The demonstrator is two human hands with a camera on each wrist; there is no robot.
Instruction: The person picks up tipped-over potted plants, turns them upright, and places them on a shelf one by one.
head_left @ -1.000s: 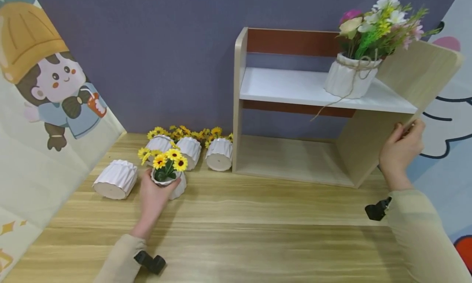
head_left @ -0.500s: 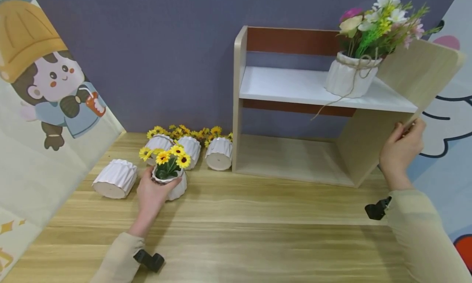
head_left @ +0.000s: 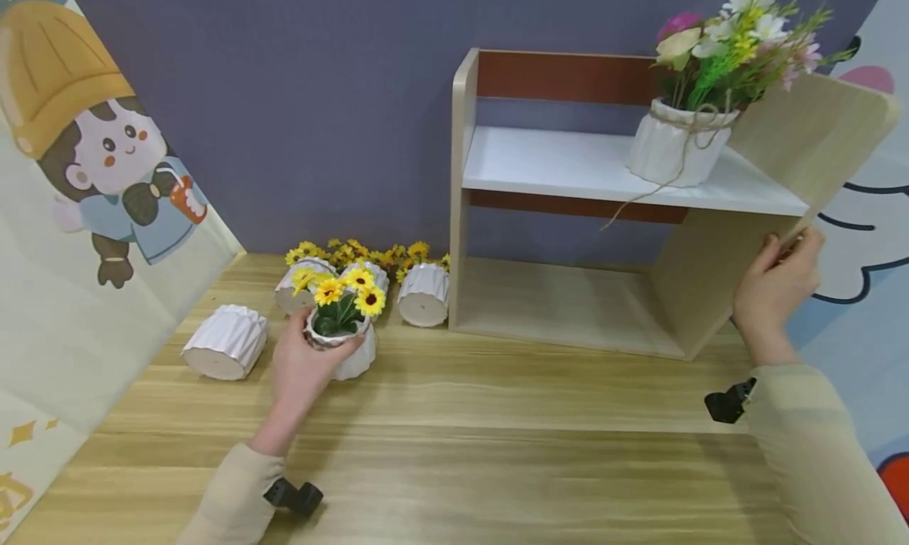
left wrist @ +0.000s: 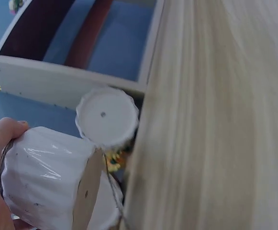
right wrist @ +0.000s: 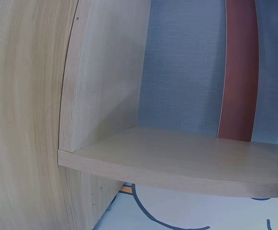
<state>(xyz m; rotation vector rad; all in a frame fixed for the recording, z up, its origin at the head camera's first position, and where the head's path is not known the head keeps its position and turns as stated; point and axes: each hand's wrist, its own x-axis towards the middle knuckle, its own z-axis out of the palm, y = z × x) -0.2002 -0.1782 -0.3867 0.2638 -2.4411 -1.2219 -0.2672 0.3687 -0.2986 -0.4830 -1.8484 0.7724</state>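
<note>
My left hand (head_left: 301, 367) grips a white fluted flowerpot (head_left: 357, 359) of yellow sunflowers by its rim, upright above the table. Seen from the left wrist, the pot (left wrist: 45, 175) has its flat base apart from the wood, and a loose string hangs by it. At the desktop shelf (head_left: 568, 162), my right hand (head_left: 777, 285) holds the front edge of the right side panel, thumb on the inner side. Only a sliver of that hand shows in the right wrist view. A white pot (head_left: 685, 151) with mixed flowers and a twine bow stands on the upper board.
Several more white pots lie on their sides left of the shelf: one alone at the left (head_left: 226, 344), others along the wall with sunflowers behind, including one against the shelf (head_left: 424, 296). The wooden table (head_left: 511, 450) stretches in front. A purple-grey wall (head_left: 319, 119) closes the back.
My left hand has carried the sunflower pot a little to the right, so it now overlaps the middle lying pot. My right hand stays at the shelf's side panel.
</note>
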